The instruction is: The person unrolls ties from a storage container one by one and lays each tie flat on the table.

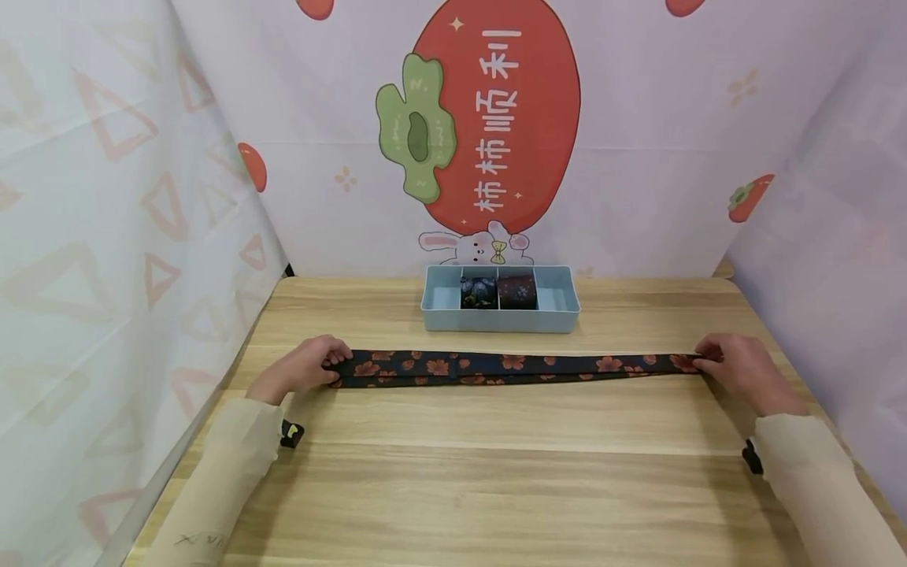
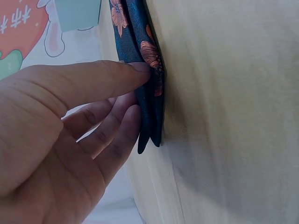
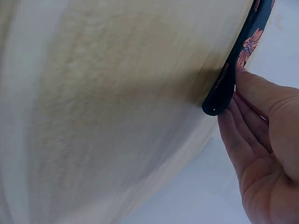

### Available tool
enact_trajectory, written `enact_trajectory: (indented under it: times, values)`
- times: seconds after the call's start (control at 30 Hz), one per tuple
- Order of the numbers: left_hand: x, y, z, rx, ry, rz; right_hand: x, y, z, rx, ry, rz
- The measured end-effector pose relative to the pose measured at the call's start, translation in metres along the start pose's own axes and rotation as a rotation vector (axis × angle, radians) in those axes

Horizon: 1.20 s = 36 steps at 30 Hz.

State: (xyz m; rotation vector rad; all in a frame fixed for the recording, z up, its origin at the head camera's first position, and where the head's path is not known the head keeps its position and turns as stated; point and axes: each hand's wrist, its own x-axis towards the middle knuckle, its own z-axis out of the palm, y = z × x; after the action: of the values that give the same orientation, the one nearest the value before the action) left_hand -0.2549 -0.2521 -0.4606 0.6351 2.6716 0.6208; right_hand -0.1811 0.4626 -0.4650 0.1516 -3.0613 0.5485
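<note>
A dark necktie [image 1: 524, 365] with orange flowers stretches left to right across the table, folded back on itself in layers. My left hand [image 1: 312, 364] pinches its wider left end; in the left wrist view the thumb lies over two dark tips of the tie [image 2: 148, 93], fingers behind. The narrower right end is between the thumb and fingers of my right hand [image 1: 744, 370]. Seen from the right wrist, that end of the tie [image 3: 222, 93] bends round in a loop beside the fingertips.
Behind the tie stands a light blue divided box [image 1: 501, 321]. Its two middle compartments hold a rolled dark blue patterned tie [image 1: 479, 292] and a rolled dark red one [image 1: 517, 291]. Printed cloth [image 1: 638, 157] hangs behind the wooden table [image 1: 510, 472] and along both sides.
</note>
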Motion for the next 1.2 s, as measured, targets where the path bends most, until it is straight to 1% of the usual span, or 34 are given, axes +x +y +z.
enact_trajectory:
  times: [0.2,0.4,0.47,0.63,0.7,0.77,0.87,0.97,1.03,1.1,1.2]
  values:
    - [0.012,-0.001,-0.007,0.009,-0.001,-0.017,0.007,0.002,-0.001,-0.006,-0.017,0.027]
    - [0.025,-0.002,-0.011,0.022,-0.01,-0.041,0.012,0.0,0.001,-0.017,0.018,-0.012]
    - [0.03,-0.002,-0.013,0.025,-0.008,-0.05,0.014,-0.001,0.001,-0.015,0.018,-0.019]
    - [0.038,-0.002,-0.016,0.04,-0.016,-0.046,0.02,-0.002,-0.003,-0.014,-0.025,0.01]
    - [0.041,-0.001,-0.018,0.056,-0.028,-0.039,0.024,-0.002,-0.006,-0.03,-0.055,0.015]
    - [0.042,0.001,-0.021,0.077,-0.045,-0.036,0.028,-0.003,-0.011,-0.06,-0.085,0.001]
    - [0.042,0.008,-0.027,0.112,-0.086,-0.038,0.034,-0.011,-0.023,-0.083,-0.122,-0.011]
    - [0.045,0.019,-0.036,0.139,-0.111,-0.022,0.044,-0.027,-0.036,-0.101,-0.131,-0.017]
    - [0.049,0.028,-0.041,0.153,-0.11,-0.009,0.053,-0.041,-0.043,-0.131,-0.129,-0.027]
    - [0.055,0.037,-0.047,0.165,-0.094,0.008,0.064,-0.056,-0.048,-0.153,-0.137,-0.055]
    - [0.067,0.057,-0.055,0.194,-0.064,0.019,0.08,-0.079,-0.055,-0.177,-0.16,-0.09]
